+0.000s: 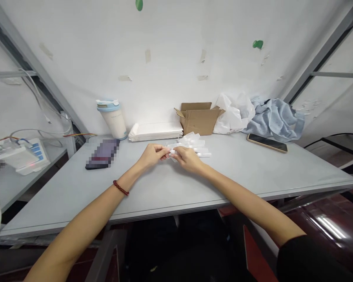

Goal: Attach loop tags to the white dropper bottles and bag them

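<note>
My left hand (153,154) and my right hand (187,158) meet over the middle of the grey table (238,176), fingers pinched together on a small white piece (171,152) held between them. Just behind the hands lies a pile of several small white plastic pieces (194,144). My left wrist wears a red bead bracelet (120,188).
Along the back wall stand a white cup with a blue lid (113,118), a stack of flat white trays (155,131), an open cardboard box (198,116), a white plastic bag (233,113) and a blue cloth (278,117). A phone (267,142) lies at right, a dark blurred item (102,154) at left.
</note>
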Demonstrator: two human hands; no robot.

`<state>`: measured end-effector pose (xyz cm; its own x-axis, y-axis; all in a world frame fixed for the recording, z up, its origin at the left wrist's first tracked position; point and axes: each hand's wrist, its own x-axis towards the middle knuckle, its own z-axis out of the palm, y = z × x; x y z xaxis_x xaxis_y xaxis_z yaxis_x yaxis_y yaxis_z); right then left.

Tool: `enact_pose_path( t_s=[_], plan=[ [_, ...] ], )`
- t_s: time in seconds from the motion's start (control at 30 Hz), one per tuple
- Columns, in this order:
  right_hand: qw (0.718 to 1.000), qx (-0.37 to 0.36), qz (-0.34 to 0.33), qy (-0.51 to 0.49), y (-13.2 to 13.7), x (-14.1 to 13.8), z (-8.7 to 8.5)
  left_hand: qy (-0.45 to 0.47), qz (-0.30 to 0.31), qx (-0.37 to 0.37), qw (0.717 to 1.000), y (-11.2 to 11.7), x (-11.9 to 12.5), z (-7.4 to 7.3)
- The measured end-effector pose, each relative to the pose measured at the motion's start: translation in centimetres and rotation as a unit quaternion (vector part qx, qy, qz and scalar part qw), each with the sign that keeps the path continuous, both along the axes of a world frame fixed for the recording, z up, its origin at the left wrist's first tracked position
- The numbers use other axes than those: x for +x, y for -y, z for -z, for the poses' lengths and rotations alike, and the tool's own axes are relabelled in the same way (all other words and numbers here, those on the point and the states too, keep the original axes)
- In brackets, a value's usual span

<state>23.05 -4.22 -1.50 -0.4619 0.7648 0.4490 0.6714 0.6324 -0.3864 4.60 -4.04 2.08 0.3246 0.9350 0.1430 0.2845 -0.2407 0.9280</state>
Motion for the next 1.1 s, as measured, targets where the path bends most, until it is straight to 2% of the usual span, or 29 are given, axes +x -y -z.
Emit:
enact_pose_path(
  t_s=[0.13,0.27,0.43,0.57,0.63,0.73,0.83,0.97,1.03,1.1],
  plan=[
    [1.0,0.012,0.01,-0.005,-0.2,-0.2,-0.6,-0.009,0.012,-0.012,1.0,-0.4,-0.8,-0.9],
    [1.0,0.02,0.02,-0.007,-0.5,0.0,-1.0,0.011,-0.007,-0.012,1.0,-0.8,-1.6,-1.1],
    [1.0,0.013,0.022,0.01,-0.4,0.2,-0.9,-0.028,-0.011,-0.011,0.999,-0.6,-1.4,-1.0],
    [1.0,-0.004,0.021,-0.002,-0.2,0.0,-0.9,-0.03,-0.013,-0.002,0.999,-0.4,-1.4,-1.5],
    [0.999,-0.018,0.021,-0.034,-0.1,-0.1,-1.0,-0.009,-0.043,0.012,0.999,-0.7,-1.9,-1.8],
    [0.997,-0.038,0.034,-0.066,0.0,-0.2,-1.2,0.018,-0.135,0.033,0.99,-1.5,-3.1,-2.0],
    [0.997,-0.05,0.05,-0.01,0.2,-0.2,-1.2,0.011,-0.204,0.022,0.979,-2.7,-4.4,-1.5],
    [0.99,-0.04,0.036,0.129,0.5,-0.5,-1.1,-0.063,-0.21,0.005,0.976,-4.0,-5.5,-0.1],
    [0.985,-0.031,0.035,0.163,0.7,-0.6,-1.1,-0.141,-0.193,0.01,0.971,-4.4,-5.8,0.5],
    [0.98,-0.031,0.046,0.189,0.9,-0.6,-1.2,-0.245,-0.178,0.041,0.952,-4.8,-6.1,1.0]
  ],
)
